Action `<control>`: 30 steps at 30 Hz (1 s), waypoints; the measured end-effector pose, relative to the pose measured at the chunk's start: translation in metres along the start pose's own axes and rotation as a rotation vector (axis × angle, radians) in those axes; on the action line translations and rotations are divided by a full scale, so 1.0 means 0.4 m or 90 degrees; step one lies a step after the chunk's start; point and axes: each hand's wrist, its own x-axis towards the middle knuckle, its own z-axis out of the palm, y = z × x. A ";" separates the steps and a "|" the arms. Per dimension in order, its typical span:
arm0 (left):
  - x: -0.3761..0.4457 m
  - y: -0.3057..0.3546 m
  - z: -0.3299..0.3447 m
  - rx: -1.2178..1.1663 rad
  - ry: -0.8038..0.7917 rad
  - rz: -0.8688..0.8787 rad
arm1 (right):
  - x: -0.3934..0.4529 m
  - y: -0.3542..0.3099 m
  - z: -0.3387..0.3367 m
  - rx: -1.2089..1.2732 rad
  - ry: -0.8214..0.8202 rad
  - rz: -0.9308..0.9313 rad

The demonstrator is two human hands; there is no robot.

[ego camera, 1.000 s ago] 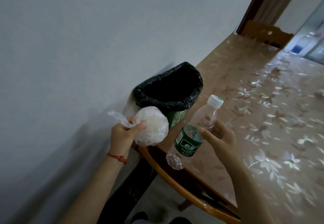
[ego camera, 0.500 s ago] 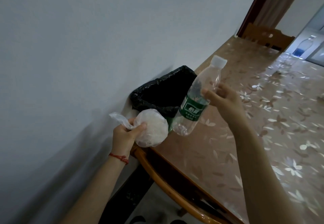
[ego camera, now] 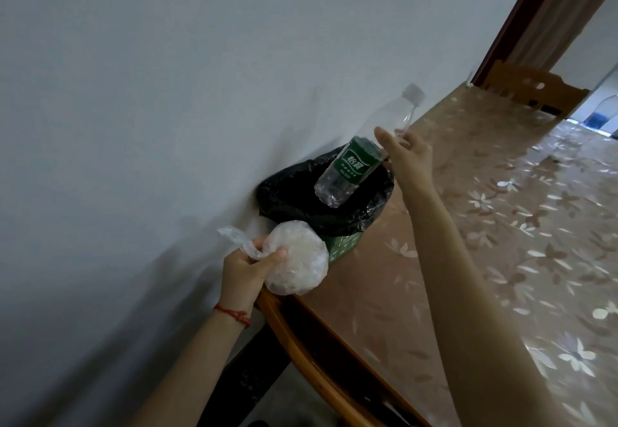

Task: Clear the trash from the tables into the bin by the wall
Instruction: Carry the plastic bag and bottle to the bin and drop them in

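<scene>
Plastic bottle [ego camera: 354, 162] against right-hand fingers [ego camera: 384, 137], over bin [ego camera: 364, 219]

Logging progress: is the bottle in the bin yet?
Not yet: the bottle, tilted, sits above the bin, at the right hand.

The right hand [ego camera: 406, 155] has reached forward and up from over the counter [ego camera: 501, 242] edge toward the wall, carrying the bottle [ego camera: 359, 155] with it. A second ago the bottle hung low beside the bag [ego camera: 296, 262], short of the bin [ego camera: 321, 199]; now its base sits over the bin's black-lined mouth, cap tilted up and away toward the wall. The right arm has stretched out nearly straight. The grip has loosened too: the fingers [ego camera: 383, 135] are spread, touching only the bottle's upper part.
</scene>
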 end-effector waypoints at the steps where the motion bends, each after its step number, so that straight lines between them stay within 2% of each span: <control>1: -0.002 0.000 0.000 0.001 0.008 0.000 | 0.001 0.014 0.012 -0.020 -0.007 0.007; 12: -0.012 0.001 0.007 -0.020 0.039 -0.004 | -0.040 0.119 0.028 -0.410 -0.098 -0.029; 18: -0.011 0.023 0.010 -0.030 0.030 0.021 | -0.154 0.145 -0.028 -0.460 -0.098 -0.087; 25: 0.005 0.090 0.040 -0.057 0.018 0.067 | -0.313 0.251 -0.075 -0.560 -0.167 -0.167; 30: 0.043 0.142 0.082 -0.066 -0.005 0.075 | -0.368 0.305 -0.098 -0.612 -0.213 -0.172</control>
